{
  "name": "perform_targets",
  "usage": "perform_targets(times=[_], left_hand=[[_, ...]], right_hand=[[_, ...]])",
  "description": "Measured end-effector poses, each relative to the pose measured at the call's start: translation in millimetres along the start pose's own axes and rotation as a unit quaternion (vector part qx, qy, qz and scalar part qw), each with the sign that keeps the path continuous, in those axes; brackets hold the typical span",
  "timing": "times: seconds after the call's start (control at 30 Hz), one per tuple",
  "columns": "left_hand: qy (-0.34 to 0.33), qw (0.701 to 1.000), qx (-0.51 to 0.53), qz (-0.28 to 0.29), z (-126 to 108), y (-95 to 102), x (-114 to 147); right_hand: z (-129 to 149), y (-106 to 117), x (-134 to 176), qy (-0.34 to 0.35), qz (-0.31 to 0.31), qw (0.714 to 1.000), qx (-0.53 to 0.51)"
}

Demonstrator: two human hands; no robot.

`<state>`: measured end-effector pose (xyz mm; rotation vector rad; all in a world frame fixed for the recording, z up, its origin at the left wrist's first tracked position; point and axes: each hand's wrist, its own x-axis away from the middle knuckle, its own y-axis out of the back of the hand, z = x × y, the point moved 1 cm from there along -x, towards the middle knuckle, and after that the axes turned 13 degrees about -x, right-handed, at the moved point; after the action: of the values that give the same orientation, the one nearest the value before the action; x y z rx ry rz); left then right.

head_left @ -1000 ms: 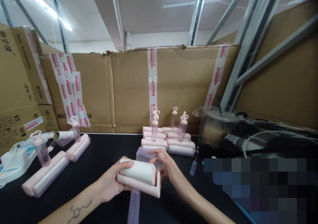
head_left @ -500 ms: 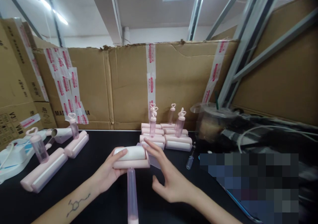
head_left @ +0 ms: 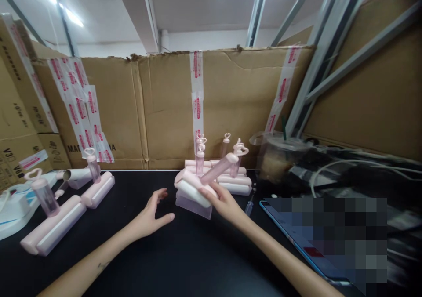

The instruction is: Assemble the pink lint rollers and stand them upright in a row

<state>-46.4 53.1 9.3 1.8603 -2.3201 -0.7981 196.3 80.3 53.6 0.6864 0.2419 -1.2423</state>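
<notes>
My right hand (head_left: 227,204) grips the right end of a pink lint roller (head_left: 193,190), thumb in front and fingers behind. The roller is tilted, its white roll faces me, and its see-through handle with a heart-shaped ring slants up to the right. A clear cover flap (head_left: 193,205) hangs open below the roll. To the left, my left hand (head_left: 154,213) is apart from it, fingers spread and holding nothing. Behind the held roller stand several similar lint rollers (head_left: 234,187) with handles upright, partly hidden by it.
Two more lint rollers (head_left: 54,224) stand at the left, near a white power strip (head_left: 13,220) and a cardboard tube (head_left: 74,174). A small screwdriver (head_left: 249,207), a blue-edged tablet (head_left: 293,240), a drink cup (head_left: 278,158) and cables lie right. Cardboard (head_left: 165,108) walls the back.
The lint roller has passed from my left hand to my right and moved up and right, its handle swinging from downward to upward. My left hand has let go.
</notes>
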Motion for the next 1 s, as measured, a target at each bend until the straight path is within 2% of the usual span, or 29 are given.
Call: perform_targets(times=[0.07, 0.13, 0.23, 0.3, 0.4, 0.5, 0.7, 0.87, 1.0], left_hand=[[-0.022, 0.997, -0.075, 0.005, 7.4, -1.9, -5.7], [-0.043, 0.994, -0.099, 0.023, 7.8, -3.8, -10.0], [-0.082, 0.989, -0.119, 0.029, 0.1, -2.2, -11.4], [-0.075, 0.986, -0.149, 0.029, -5.8, 2.3, -9.0], [-0.015, 0.98, -0.199, 0.022, -10.5, 10.3, -3.5], [0.026, 0.983, -0.179, 0.018, -11.4, 14.7, 0.7], [-0.01, 0.988, -0.06, 0.14, -18.2, 9.1, 7.7], [0.001, 0.986, -0.038, 0.163, -17.6, 1.9, 11.2], [0.006, 0.987, -0.044, 0.156, -14.0, -0.3, 11.3]], right_hand=[[-7.8, -4.6, -1.5, -0.069, -0.012, 0.994, -0.088], [-11.5, -13.5, 0.0, -0.113, -0.003, 0.981, -0.16], [-9.9, -27.5, 4.9, -0.149, 0.006, 0.961, -0.235], [-5.2, -31.2, 7.6, -0.156, -0.003, 0.955, -0.252], [5.3, -26.2, 10.1, -0.124, -0.018, 0.968, -0.216], [13.5, -20.3, 11.7, -0.088, 0.008, 0.982, -0.166], [14.3, -26.9, 13.3, -0.052, 0.09, 0.991, -0.088], [22.2, -23.3, 13.6, -0.014, 0.145, 0.989, -0.026], [33.5, -14.8, 13.8, 0.019, 0.146, 0.987, 0.064]])
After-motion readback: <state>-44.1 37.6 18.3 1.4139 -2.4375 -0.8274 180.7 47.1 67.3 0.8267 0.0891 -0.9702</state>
